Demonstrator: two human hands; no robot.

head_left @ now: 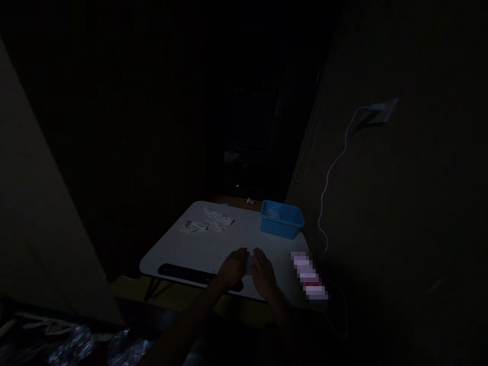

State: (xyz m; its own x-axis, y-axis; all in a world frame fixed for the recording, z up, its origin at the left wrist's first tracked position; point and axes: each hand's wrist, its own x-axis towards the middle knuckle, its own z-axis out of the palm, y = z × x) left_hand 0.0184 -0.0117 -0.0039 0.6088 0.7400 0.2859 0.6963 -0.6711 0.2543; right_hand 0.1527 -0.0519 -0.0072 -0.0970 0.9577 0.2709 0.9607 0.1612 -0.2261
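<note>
In dim light, a low white table [183, 250] stands in front of me. My left hand [234, 266] lies palm down near its front edge, fingers stretched forward. Close beside it, my right hand [263, 272] rests in the same way with its fingers extended. Between the two hands a small pale flat piece [249, 265] shows, touched at its sides; what it is made of is too dark to tell. White cloth pieces [217, 219] lie crumpled at the back left of the table. A blue basin [280, 231] with something pale inside sits at the back right.
A black strip [185, 273] runs along the table's front edge. At the right edge is a blurred-out, screen-like object [308, 274]. A white cable [328, 178] hangs from a wall socket [381, 112]. Shiny plastic [78, 348] lies at the lower left.
</note>
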